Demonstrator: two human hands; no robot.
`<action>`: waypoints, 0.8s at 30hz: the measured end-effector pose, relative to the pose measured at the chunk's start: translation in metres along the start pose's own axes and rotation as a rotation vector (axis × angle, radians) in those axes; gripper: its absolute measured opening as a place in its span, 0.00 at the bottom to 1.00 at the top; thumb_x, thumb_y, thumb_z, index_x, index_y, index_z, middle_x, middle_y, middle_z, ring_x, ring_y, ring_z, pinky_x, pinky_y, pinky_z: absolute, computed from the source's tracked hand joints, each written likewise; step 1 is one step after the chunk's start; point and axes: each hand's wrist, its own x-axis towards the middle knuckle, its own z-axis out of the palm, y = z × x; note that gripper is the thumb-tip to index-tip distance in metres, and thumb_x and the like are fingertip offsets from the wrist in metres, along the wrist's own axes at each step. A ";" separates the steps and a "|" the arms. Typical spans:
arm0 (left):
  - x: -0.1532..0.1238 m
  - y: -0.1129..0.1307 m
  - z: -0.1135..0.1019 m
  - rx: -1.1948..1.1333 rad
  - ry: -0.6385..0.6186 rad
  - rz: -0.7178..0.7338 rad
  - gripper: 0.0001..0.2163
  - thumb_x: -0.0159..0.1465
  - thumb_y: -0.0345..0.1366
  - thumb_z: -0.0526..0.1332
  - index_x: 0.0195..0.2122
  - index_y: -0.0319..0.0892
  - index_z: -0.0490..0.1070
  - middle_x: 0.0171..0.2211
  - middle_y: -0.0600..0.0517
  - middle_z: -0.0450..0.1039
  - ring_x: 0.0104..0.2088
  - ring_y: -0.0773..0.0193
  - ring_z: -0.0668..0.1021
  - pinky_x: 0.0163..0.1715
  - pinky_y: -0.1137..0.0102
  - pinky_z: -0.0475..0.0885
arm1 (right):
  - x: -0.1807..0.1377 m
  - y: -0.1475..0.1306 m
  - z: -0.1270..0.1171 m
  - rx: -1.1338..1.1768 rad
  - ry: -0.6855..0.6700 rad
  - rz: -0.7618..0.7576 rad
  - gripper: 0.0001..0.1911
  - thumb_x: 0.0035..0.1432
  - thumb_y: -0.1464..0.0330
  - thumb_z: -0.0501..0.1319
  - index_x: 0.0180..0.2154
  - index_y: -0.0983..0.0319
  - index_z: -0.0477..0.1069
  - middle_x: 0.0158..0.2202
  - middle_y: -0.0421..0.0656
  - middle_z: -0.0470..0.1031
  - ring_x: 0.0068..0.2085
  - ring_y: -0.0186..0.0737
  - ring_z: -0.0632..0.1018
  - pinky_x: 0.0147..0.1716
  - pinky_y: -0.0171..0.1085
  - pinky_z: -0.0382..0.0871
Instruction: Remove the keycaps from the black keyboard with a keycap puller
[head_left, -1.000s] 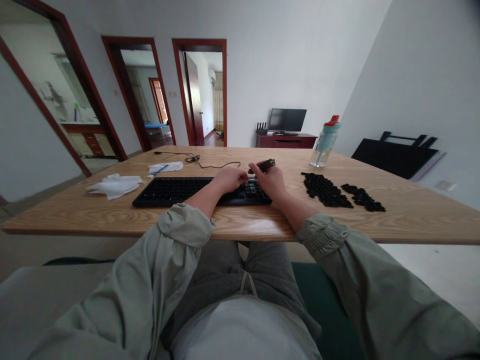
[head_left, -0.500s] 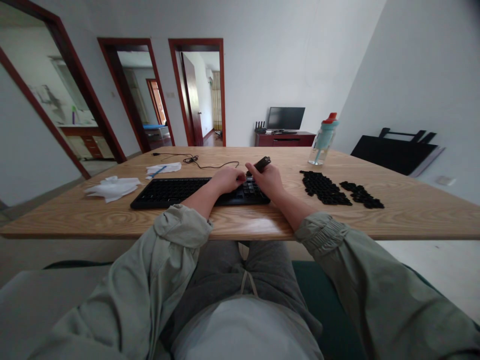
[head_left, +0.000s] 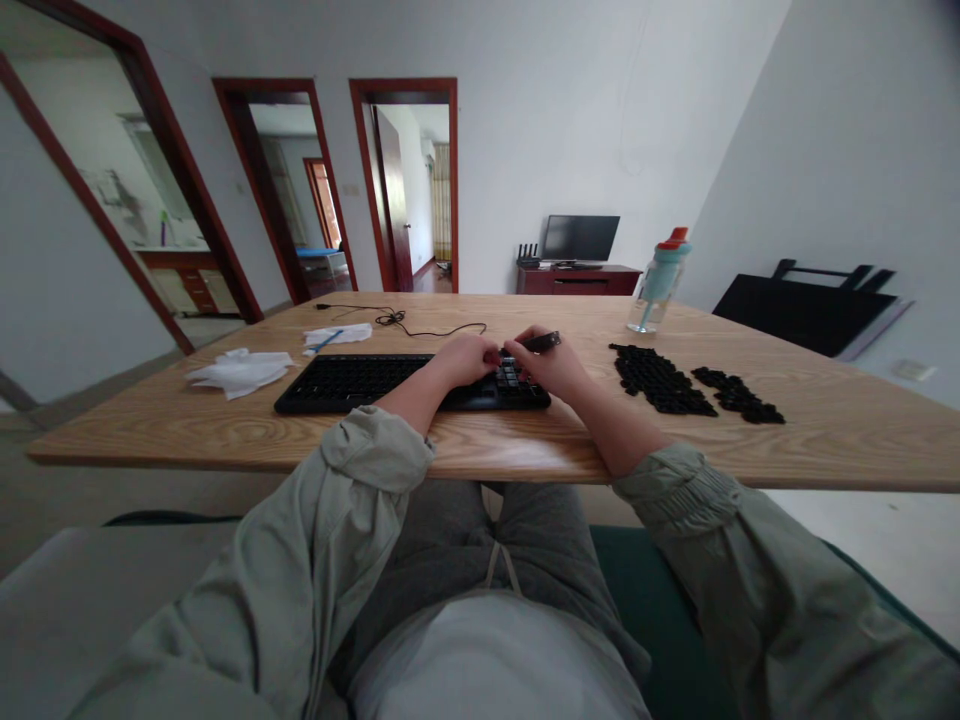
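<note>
A black keyboard lies near the table's front edge, its right end under both my hands. My left hand rests over its right part with curled fingers, and whatever they pinch is hidden. Closed around a black-handled tool, my right hand works close beside the left fingertips. The tool's handle leans out to the right; its tip cannot be made out. Between the hands, part of the key area looks greyer than the rest. Black keycaps lie to the right, with a smaller group beyond them.
A bottle with a red lid stands behind the keycaps. Crumpled white tissue and another tissue with a thin blue stick lie at the left. A black cable curls behind the keyboard on the wooden table.
My right hand has tipped the tool, so its handle now lies lower and points more to the right. The left hand stays over the keyboard. The whole view has shifted slightly.
</note>
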 end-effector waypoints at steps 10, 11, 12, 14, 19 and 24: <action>0.003 -0.001 0.003 -0.062 0.036 -0.072 0.06 0.59 0.37 0.66 0.35 0.44 0.81 0.35 0.51 0.81 0.37 0.60 0.80 0.38 0.69 0.70 | 0.006 -0.004 -0.003 0.284 -0.054 0.080 0.08 0.58 0.65 0.66 0.37 0.64 0.76 0.24 0.41 0.75 0.20 0.32 0.73 0.17 0.30 0.65; 0.004 -0.001 0.004 -0.068 0.041 -0.077 0.06 0.59 0.37 0.66 0.35 0.44 0.81 0.34 0.51 0.81 0.37 0.60 0.80 0.38 0.69 0.71 | 0.007 -0.002 -0.003 0.315 -0.053 0.081 0.09 0.57 0.65 0.66 0.37 0.64 0.77 0.25 0.41 0.76 0.20 0.32 0.73 0.18 0.31 0.65; 0.005 -0.002 0.004 -0.075 0.046 -0.081 0.06 0.59 0.38 0.67 0.35 0.44 0.81 0.34 0.51 0.81 0.37 0.60 0.80 0.38 0.69 0.71 | 0.008 0.000 -0.003 0.343 -0.054 0.079 0.10 0.57 0.65 0.66 0.38 0.65 0.77 0.26 0.42 0.76 0.21 0.32 0.72 0.18 0.31 0.66; 0.005 -0.003 0.005 -0.098 0.054 -0.095 0.06 0.58 0.39 0.67 0.34 0.44 0.81 0.33 0.52 0.81 0.36 0.60 0.80 0.38 0.69 0.71 | 0.010 0.004 -0.002 0.373 -0.056 0.064 0.12 0.56 0.65 0.67 0.40 0.65 0.77 0.27 0.42 0.77 0.22 0.31 0.72 0.20 0.31 0.67; 0.006 -0.005 0.006 -0.160 0.072 -0.097 0.05 0.57 0.38 0.68 0.33 0.43 0.81 0.32 0.51 0.81 0.36 0.61 0.80 0.38 0.69 0.71 | 0.012 0.009 -0.003 0.277 -0.028 0.012 0.14 0.53 0.66 0.68 0.43 0.64 0.78 0.30 0.41 0.78 0.25 0.30 0.72 0.25 0.30 0.67; 0.005 -0.012 0.004 -0.259 0.010 -0.056 0.06 0.59 0.34 0.66 0.36 0.41 0.82 0.32 0.51 0.82 0.35 0.63 0.80 0.37 0.70 0.71 | 0.014 0.009 0.000 0.312 -0.039 0.108 0.12 0.61 0.62 0.64 0.40 0.64 0.77 0.33 0.44 0.80 0.24 0.31 0.74 0.22 0.30 0.67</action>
